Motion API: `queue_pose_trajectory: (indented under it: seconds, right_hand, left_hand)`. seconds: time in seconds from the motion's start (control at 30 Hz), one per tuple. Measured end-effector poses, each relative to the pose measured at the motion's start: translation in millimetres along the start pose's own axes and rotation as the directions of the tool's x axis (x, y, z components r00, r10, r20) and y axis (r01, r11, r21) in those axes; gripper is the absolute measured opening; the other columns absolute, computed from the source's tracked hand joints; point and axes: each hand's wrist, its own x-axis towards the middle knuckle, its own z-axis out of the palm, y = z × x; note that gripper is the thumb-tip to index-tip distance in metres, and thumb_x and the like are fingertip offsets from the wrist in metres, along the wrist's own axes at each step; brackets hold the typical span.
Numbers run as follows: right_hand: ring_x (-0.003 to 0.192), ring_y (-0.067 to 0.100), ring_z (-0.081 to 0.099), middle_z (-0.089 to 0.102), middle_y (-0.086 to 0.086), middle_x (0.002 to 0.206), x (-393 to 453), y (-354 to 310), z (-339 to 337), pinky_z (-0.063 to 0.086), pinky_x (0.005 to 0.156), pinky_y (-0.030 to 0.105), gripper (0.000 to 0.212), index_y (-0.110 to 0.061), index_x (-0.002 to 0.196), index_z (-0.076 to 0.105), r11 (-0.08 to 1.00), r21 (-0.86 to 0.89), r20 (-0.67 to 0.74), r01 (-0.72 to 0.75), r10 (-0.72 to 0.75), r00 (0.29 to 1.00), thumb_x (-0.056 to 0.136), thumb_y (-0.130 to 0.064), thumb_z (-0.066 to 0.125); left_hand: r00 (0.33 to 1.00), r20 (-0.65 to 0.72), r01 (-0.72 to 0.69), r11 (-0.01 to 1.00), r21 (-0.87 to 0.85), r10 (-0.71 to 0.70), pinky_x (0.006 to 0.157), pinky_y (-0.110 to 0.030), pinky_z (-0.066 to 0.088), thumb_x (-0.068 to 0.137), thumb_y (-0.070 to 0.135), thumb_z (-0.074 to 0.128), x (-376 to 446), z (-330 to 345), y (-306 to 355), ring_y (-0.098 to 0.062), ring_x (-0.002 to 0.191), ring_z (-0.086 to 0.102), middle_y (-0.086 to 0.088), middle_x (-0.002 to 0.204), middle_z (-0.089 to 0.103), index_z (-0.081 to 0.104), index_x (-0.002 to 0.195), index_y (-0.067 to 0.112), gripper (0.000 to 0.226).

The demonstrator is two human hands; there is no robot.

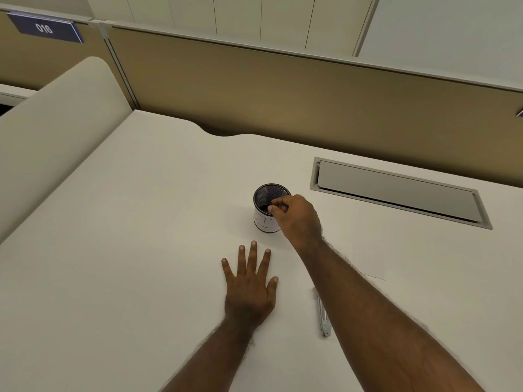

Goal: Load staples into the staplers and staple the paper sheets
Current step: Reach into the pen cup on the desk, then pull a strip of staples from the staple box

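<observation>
A black mesh cup (264,198) with a white label on its side stands in the middle of the white desk (141,222). My right hand (297,219) hovers over the cup's near rim with thumb and fingers pinched together; anything in the pinch is too small to tell. My left hand (250,287) lies flat on the desk in front of the cup, fingers spread, holding nothing. A slim silver stapler (322,315) lies on the desk beside my right forearm, which partly hides it. A white paper sheet (368,264) lies faintly visible to the right of that arm.
A grey cable hatch (396,190) is set into the desk at the back right. A tan partition (283,94) runs along the far edge. A cream curved panel (56,117) rises on the left.
</observation>
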Motion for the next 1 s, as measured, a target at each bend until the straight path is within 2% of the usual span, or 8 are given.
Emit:
queue_pose_trajectory:
  seconds: [0.2,0.33,0.47,0.57,0.63,0.77,0.9,1.0]
  right_hand:
    - [0.087,0.013,0.061,0.065,-0.006,0.097,-12,3,-15,0.053,0.077,0.032,0.017,-0.029,0.097,0.071,0.999,0.034,-0.020,0.031,-0.031,0.999,0.086,-0.040,0.062]
    - [0.082,0.007,0.057,0.062,-0.010,0.095,-40,15,-31,0.046,0.072,0.025,0.017,-0.030,0.098,0.069,0.998,0.046,-0.047,0.043,-0.040,0.998,0.090,-0.040,0.058]
    - [0.084,0.005,0.059,0.060,-0.015,0.103,-83,57,-53,0.046,0.072,0.024,0.020,-0.032,0.103,0.067,1.000,-0.009,-0.078,0.011,-0.011,0.997,0.093,-0.040,0.051]
    - [0.095,0.009,0.058,0.059,-0.015,0.107,-120,96,-70,0.050,0.079,0.030,0.020,-0.033,0.107,0.065,0.997,-0.080,-0.109,0.002,-0.011,0.994,0.092,-0.038,0.052]
    - [0.101,0.015,0.056,0.060,-0.011,0.112,-145,118,-83,0.048,0.087,0.035,0.021,-0.031,0.109,0.064,0.989,-0.149,-0.145,-0.010,-0.012,0.989,0.091,-0.035,0.054]
    - [0.110,0.016,0.052,0.060,-0.011,0.119,-186,146,-109,0.042,0.091,0.036,0.025,-0.031,0.115,0.061,0.976,-0.192,-0.249,-0.101,0.052,0.967,0.091,-0.031,0.055]
    - [0.129,0.021,0.046,0.056,-0.003,0.135,-216,181,-123,0.039,0.103,0.045,0.036,-0.025,0.126,0.057,0.953,-0.241,-0.297,-0.184,0.108,0.949,0.090,-0.030,0.054]
    - [0.138,0.024,0.038,0.048,0.001,0.145,-232,207,-128,0.034,0.110,0.046,0.052,-0.020,0.138,0.047,0.934,-0.261,-0.301,-0.245,0.163,0.940,0.089,-0.039,0.046]
  left_hand:
    - [1.000,0.028,0.008,1.000,-0.007,-0.008,0.112,-0.066,0.011,0.095,0.055,0.004,0,-4,1,-0.032,0.149,0.015,-0.006,0.162,0.016,0.023,0.152,0.030,0.066]
    - [0.999,0.037,0.023,1.000,0.001,-0.023,0.110,-0.066,0.010,0.095,0.055,0.004,-1,-3,-1,-0.032,0.148,0.019,-0.006,0.161,0.020,0.026,0.152,0.028,0.067]
    - [1.000,0.010,-0.009,1.000,-0.001,0.009,0.111,-0.067,0.014,0.096,0.051,0.007,-9,-7,16,-0.033,0.147,0.022,-0.008,0.160,0.023,0.030,0.150,0.026,0.064]
    - [0.998,-0.028,-0.050,0.998,-0.030,0.049,0.111,-0.068,0.017,0.096,0.047,0.018,-18,-12,39,-0.033,0.147,0.022,-0.008,0.160,0.024,0.033,0.150,0.025,0.060]
    - [0.995,-0.044,-0.086,0.995,-0.041,0.084,0.111,-0.067,0.017,0.095,0.046,0.025,-27,-14,56,-0.032,0.147,0.022,-0.008,0.160,0.023,0.033,0.149,0.025,0.059]
    - [0.989,-0.047,-0.145,0.987,-0.072,0.142,0.113,-0.065,0.015,0.095,0.047,0.027,-42,-18,91,-0.030,0.148,0.019,-0.006,0.161,0.020,0.032,0.150,0.028,0.059]
    - [0.972,-0.012,-0.235,0.969,-0.071,0.235,0.115,-0.064,0.008,0.095,0.049,0.027,-58,-20,131,-0.028,0.150,0.009,-0.004,0.163,0.013,0.024,0.152,0.029,0.060]
    - [0.949,0.019,-0.314,0.947,-0.064,0.316,0.115,-0.063,0.006,0.096,0.051,0.029,-70,-16,160,-0.028,0.150,0.004,-0.003,0.163,0.009,0.022,0.152,0.030,0.061]
